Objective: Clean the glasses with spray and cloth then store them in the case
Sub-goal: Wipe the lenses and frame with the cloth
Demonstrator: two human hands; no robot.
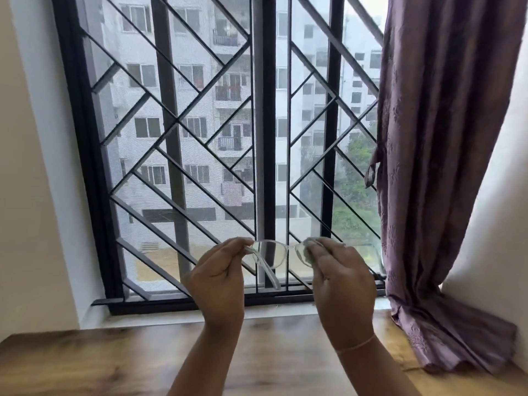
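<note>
I hold a pair of clear-framed glasses (270,254) up in front of the window, above the wooden table. My left hand (218,277) pinches the frame at its left hinge, and the left temple arm hangs down toward me. My right hand (341,277) presses a pale cloth (311,247) around the right lens, which is mostly covered. The left lens shows clear. No spray bottle or case is in view.
A wooden table (85,364) spreads below my arms. Behind it is a window with a black metal grille (177,124) and a white sill (171,317). A purple curtain (437,167) hangs at the right and pools on the table's far right corner.
</note>
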